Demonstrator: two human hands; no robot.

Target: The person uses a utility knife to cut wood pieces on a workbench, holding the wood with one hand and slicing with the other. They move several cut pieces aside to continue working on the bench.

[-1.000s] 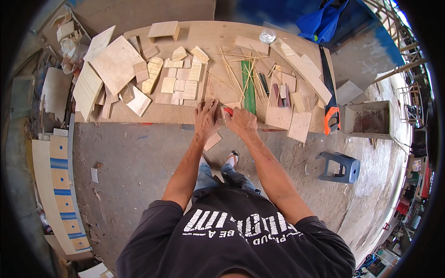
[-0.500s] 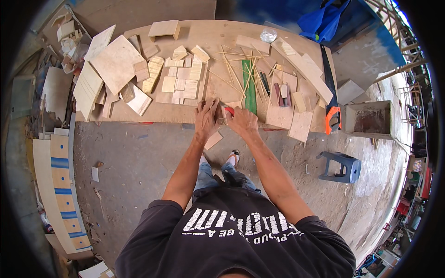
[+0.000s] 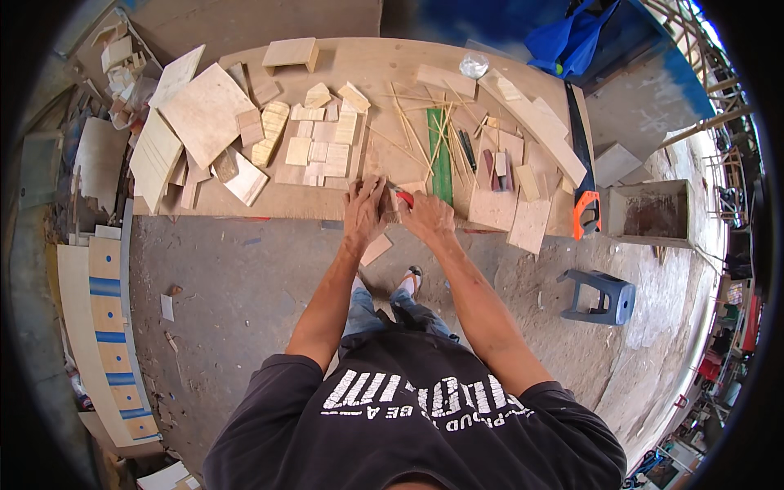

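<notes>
At the front edge of the wooden workbench, my left hand is closed with bent fingers on what looks like a small piece of wood, mostly hidden between the hands. Close beside it, my right hand grips a red-handled knife; its narrow blade points left toward my left fingers. To the left of my hands lies a board bearing small wooden blocks. A green ruler or strip, with thin sticks strewn over it, is just beyond my right hand.
Flat wood panels pile up on the bench's left. At the right end lies an orange-handled saw, near a long plank. A blue-grey stool and a box-like container stand to the right.
Very little differs. My view has shifted slightly, and both hands keep nearly the same place and grip at the bench edge.
</notes>
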